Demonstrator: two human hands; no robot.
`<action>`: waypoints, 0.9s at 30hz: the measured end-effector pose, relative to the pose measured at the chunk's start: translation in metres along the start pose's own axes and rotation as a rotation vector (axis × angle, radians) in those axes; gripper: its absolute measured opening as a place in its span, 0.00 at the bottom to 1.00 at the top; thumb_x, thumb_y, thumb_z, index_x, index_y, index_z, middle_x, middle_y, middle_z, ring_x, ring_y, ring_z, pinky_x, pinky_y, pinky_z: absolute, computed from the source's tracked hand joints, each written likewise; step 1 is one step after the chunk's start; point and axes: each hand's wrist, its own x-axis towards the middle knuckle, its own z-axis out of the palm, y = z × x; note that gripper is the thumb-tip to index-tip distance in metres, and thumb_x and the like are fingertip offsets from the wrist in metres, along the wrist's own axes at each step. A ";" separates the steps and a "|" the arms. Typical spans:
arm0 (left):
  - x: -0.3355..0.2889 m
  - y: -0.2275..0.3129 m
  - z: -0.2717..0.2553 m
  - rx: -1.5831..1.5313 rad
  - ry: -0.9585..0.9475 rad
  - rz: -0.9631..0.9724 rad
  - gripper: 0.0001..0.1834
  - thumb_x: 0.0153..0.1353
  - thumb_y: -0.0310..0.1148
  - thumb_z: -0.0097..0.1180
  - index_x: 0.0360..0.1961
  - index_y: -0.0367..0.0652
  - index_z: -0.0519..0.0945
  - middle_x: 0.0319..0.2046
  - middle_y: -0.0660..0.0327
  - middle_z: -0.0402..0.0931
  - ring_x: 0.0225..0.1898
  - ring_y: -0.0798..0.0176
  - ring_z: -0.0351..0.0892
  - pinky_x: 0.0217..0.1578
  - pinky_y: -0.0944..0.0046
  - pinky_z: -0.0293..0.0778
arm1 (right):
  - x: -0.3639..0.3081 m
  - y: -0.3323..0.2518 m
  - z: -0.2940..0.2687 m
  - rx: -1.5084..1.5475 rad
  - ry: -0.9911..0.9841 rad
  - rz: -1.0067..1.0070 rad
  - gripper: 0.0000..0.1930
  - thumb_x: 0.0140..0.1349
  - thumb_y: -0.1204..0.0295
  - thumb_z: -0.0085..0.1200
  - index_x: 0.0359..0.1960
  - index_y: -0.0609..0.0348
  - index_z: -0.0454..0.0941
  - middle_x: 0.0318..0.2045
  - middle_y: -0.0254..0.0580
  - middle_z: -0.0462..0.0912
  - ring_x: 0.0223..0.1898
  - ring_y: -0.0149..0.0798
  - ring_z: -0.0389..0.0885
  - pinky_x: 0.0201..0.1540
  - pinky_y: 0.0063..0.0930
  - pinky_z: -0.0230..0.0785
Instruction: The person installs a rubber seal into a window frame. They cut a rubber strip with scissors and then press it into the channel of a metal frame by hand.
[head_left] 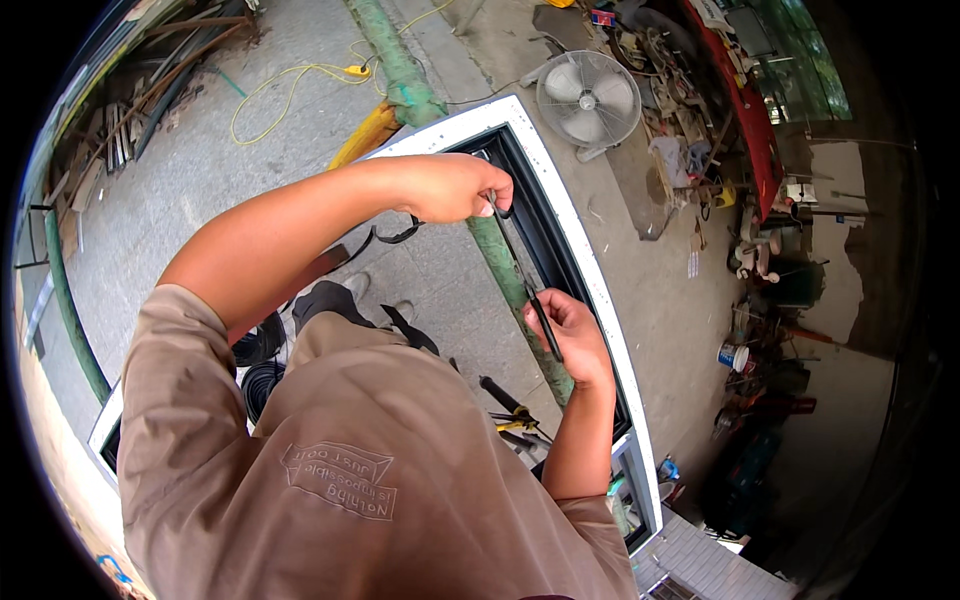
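In the head view, a grey concrete floor (270, 110) spreads across a cluttered workshop. Over it lies a large rectangular frame with a white outer face and black inner channels (585, 245), encircling the person. A round pole covered in flaking green paint (500, 250) runs beneath the frame, and a yellow bar (362, 137) reaches its far edge.

The long thin black strip (517, 255) slants across the frame's opening, just inside its right side and above the green pole. The left hand (455, 188) has its fingers closed on the strip's far end, near the frame's far right corner; the right hand (572, 335) pinches it near the other end, thumb and fingers together.

Past the far edge, a thin yellow cord (290, 85) loops on the floor. A round white caged fan (588, 100) stands just beyond the far right corner, and a white bucket (734, 357) stands well off to the right. Yellow-and-black hand tools (518, 415) lie within the opening, and coiled black strips (262, 388) sit beside the person's legs. The left forearm covers part of the far edge, and the brown shirt (350, 420) hides much of the near part.
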 end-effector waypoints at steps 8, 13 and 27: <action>0.001 0.000 0.000 0.061 -0.007 0.017 0.14 0.78 0.30 0.61 0.61 0.40 0.84 0.54 0.49 0.86 0.57 0.48 0.84 0.58 0.48 0.78 | -0.001 -0.007 -0.002 -0.040 0.005 0.025 0.12 0.73 0.64 0.75 0.43 0.58 0.85 0.29 0.18 0.79 0.30 0.16 0.70 0.33 0.18 0.60; 0.002 0.001 -0.001 0.070 -0.021 0.004 0.14 0.79 0.31 0.60 0.61 0.41 0.84 0.56 0.48 0.86 0.59 0.47 0.85 0.59 0.48 0.78 | -0.001 -0.010 0.000 -0.013 0.012 0.077 0.13 0.72 0.64 0.75 0.43 0.58 0.86 0.29 0.18 0.80 0.30 0.17 0.70 0.33 0.19 0.61; 0.002 -0.001 0.000 0.102 -0.027 0.014 0.13 0.78 0.30 0.62 0.60 0.41 0.84 0.55 0.49 0.86 0.57 0.48 0.85 0.57 0.48 0.78 | -0.004 -0.013 0.004 -0.081 0.048 0.111 0.14 0.68 0.64 0.79 0.43 0.62 0.91 0.29 0.19 0.81 0.30 0.19 0.70 0.33 0.21 0.62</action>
